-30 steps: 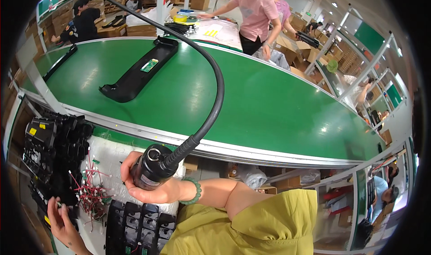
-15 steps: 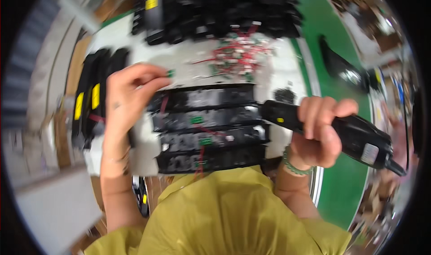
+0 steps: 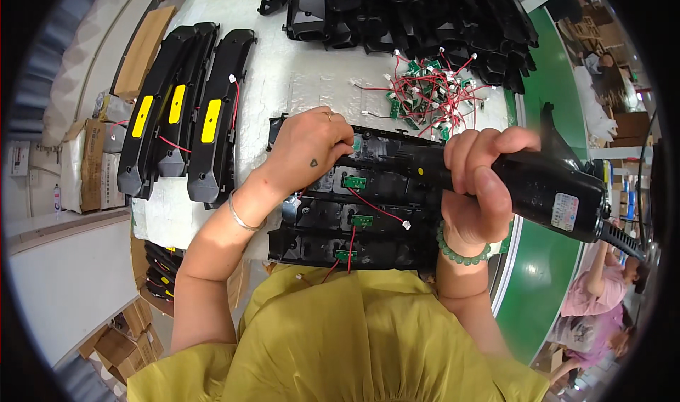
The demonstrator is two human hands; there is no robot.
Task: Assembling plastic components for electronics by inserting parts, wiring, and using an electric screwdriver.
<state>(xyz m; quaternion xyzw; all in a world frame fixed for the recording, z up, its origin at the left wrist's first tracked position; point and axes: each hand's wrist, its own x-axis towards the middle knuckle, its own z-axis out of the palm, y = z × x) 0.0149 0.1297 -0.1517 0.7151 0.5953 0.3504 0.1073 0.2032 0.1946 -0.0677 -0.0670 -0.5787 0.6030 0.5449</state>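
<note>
My right hand [image 3: 482,179] grips a black corded electric screwdriver [image 3: 549,193], which lies nearly level over the work with its nose pointing left. My left hand [image 3: 308,143] is closed in a pinch at the farthest of several long black plastic housings. A small green circuit board [image 3: 357,144] shows at its fingertips, against that housing. The screwdriver's nose reaches close to these fingers; its tip is hard to make out. On the nearer housings sit green circuit boards [image 3: 362,221] with red wires, one ending in a white connector [image 3: 406,225].
Beyond my right hand lies a pile of green boards with red wires [image 3: 432,94]. More black housings [image 3: 397,9] are heaped at the back. At the left stand black housings with yellow labels [image 3: 222,119]. A green surface [image 3: 538,260] runs along the right; people sit farther off.
My left hand has come right and down onto the farthest housing, bringing the small circuit board from above the white surface. The screwdriver's nose has moved left over that housing. The whole view has shifted.
</note>
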